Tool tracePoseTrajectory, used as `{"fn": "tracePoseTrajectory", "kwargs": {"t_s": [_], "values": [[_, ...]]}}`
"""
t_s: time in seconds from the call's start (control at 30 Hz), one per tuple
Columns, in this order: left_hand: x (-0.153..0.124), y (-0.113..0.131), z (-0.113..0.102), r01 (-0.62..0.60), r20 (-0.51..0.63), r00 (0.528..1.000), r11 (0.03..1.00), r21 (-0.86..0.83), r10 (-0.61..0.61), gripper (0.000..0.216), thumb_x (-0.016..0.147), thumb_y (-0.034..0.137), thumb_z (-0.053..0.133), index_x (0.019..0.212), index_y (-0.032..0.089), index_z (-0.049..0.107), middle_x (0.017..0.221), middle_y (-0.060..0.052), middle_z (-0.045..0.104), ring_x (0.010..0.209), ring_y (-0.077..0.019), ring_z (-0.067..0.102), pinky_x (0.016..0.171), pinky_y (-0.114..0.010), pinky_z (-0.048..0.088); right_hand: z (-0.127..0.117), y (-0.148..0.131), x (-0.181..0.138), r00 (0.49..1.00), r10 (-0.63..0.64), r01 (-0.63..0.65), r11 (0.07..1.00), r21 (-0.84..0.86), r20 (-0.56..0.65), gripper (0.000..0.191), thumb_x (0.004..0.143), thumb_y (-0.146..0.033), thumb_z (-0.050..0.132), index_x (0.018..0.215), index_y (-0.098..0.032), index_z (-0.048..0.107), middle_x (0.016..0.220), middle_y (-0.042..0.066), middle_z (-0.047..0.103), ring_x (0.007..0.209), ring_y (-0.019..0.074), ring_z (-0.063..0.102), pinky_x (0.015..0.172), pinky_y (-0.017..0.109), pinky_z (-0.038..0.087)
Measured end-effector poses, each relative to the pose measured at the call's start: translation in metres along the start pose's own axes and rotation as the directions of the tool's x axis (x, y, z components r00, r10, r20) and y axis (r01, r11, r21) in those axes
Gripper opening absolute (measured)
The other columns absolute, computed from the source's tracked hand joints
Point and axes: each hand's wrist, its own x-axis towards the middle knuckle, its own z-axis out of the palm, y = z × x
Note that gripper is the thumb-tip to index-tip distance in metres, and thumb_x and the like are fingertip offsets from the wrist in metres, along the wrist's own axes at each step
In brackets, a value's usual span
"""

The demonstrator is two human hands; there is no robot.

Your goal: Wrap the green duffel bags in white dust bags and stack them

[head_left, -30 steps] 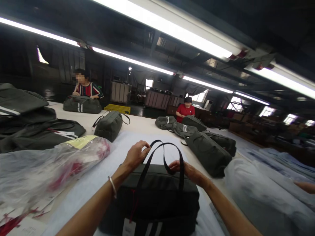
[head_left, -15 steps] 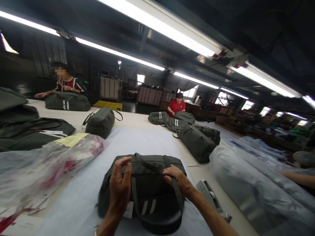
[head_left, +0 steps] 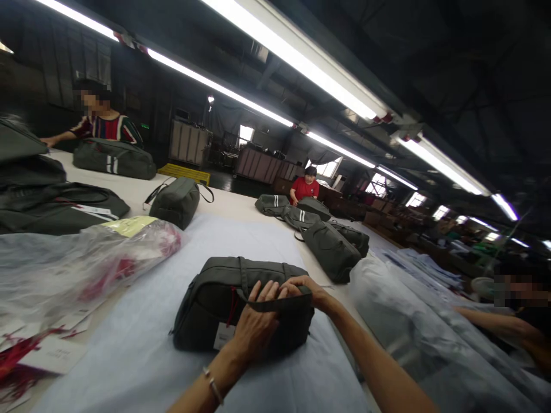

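Observation:
A dark green duffel bag (head_left: 215,298) with a white tag and a red cord lies on the pale blue sheet (head_left: 142,355) in front of me. My left hand (head_left: 256,327) rests on the bag's near side, fingers curled over the black strap (head_left: 275,303) laid across its top. My right hand (head_left: 307,287) grips the same strap at the bag's right end.
A clear plastic bag (head_left: 77,269) of red-and-white tags lies to the left. More green duffel bags (head_left: 331,252) sit across the table, with stacked ones (head_left: 51,201) at far left. Plastic-wrapped goods (head_left: 413,321) lie at right. Two people work at the far side, another at the right edge.
The bag's handles, held up a second ago, have been laid flat across its top. Both hands have closed together over the strap, and the view has shifted to the right.

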Motion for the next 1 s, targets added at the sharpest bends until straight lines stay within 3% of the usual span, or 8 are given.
{"fn": "tracePoseTrajectory", "kwargs": {"t_s": [0.1,0.17,0.33,0.47,0.6,0.77,0.87,1.0], "values": [[-0.002,-0.009,0.016,0.086,0.154,0.984,0.996,0.008,-0.086,0.048,0.088,0.013,0.050,0.136,0.018,0.050,0.114,-0.011,0.069,0.109,-0.0251,0.063,0.107,-0.046,0.041,-0.019,-0.006,0.012,0.996,0.078,-0.076,0.995,0.061,-0.036,0.037,0.081,-0.055,0.064,0.088,-0.019,0.071,0.074,0.005,0.073,0.078,0.0220,0.068,0.075,0.036,0.054],[-0.020,-0.009,0.034,0.056,0.198,0.978,0.998,0.019,-0.059,0.043,0.088,0.012,0.048,0.130,0.016,0.056,0.118,-0.012,0.068,0.118,-0.0248,0.059,0.111,-0.044,0.037,-0.034,-0.007,0.028,0.987,0.130,-0.121,0.989,0.088,-0.093,0.034,0.083,-0.049,0.063,0.095,-0.018,0.069,0.082,0.008,0.074,0.081,0.0221,0.069,0.075,0.037,0.055],[-0.056,0.001,0.062,0.016,0.207,0.978,0.999,0.047,-0.025,0.067,0.086,0.019,0.053,0.149,0.016,0.030,0.150,-0.010,0.044,0.142,-0.0248,0.035,0.121,-0.046,0.019,-0.049,0.002,0.074,0.938,0.163,-0.159,0.986,0.038,-0.307,0.037,0.095,-0.042,0.044,0.118,-0.017,0.059,0.106,0.012,0.071,0.097,0.0205,0.068,0.084,0.038,0.053],[-0.058,0.009,0.059,0.054,0.235,0.969,0.994,0.092,-0.074,0.070,0.086,0.021,0.053,0.151,0.019,0.027,0.152,-0.008,0.043,0.144,-0.0233,0.032,0.122,-0.046,0.017,-0.021,0.024,0.082,0.894,0.179,-0.231,0.970,-0.080,-0.411,0.025,0.085,-0.038,0.061,0.102,-0.020,0.068,0.114,0.013,0.069,0.122,0.0328,0.054,0.108,0.057,0.031],[-0.054,0.019,0.047,0.088,0.259,0.956,0.978,0.187,-0.135,0.071,0.084,0.019,0.053,0.150,0.018,0.028,0.153,-0.009,0.042,0.144,-0.0225,0.031,0.121,-0.044,0.018,-0.005,0.046,0.079,0.880,0.211,-0.266,0.961,-0.075,-0.425,0.022,0.089,-0.031,0.054,0.091,-0.016,0.070,0.123,0.016,0.065,0.132,0.0390,0.040,0.109,0.070,0.005],[-0.049,0.026,0.034,0.131,0.330,0.926,0.976,0.177,-0.184,0.075,0.086,0.016,0.051,0.153,0.015,0.019,0.159,-0.011,0.028,0.148,-0.0235,0.021,0.122,-0.048,0.011,-0.028,0.076,0.088,0.876,0.160,-0.154,0.987,0.051,-0.455,0.038,0.095,-0.042,0.045,0.115,-0.017,0.065,0.131,0.011,0.061,0.129,0.0290,0.046,0.112,0.059,0.020],[-0.062,0.035,0.029,0.117,0.270,0.948,0.972,0.203,-0.171,0.071,0.088,0.015,0.050,0.153,0.019,0.022,0.159,-0.010,0.028,0.147,-0.0244,0.022,0.122,-0.049,0.013,-0.040,0.098,0.060,0.839,0.082,-0.028,0.994,0.107,-0.537,0.048,0.098,-0.048,0.034,0.127,-0.019,0.058,0.136,0.009,0.058,0.124,0.0201,0.051,0.108,0.040,0.038],[-0.120,0.066,0.036,0.098,0.219,0.966,0.977,0.187,-0.139,0.062,0.093,0.019,0.050,0.150,0.019,0.028,0.155,-0.012,0.037,0.145,-0.0246,0.028,0.120,-0.047,0.020,-0.037,0.149,-0.045,0.665,-0.043,0.194,0.974,0.117,-0.745,0.047,0.093,-0.052,0.046,0.118,-0.016,0.063,0.117,0.010,0.069,0.108,0.0212,0.063,0.097,0.038,0.048]]}}
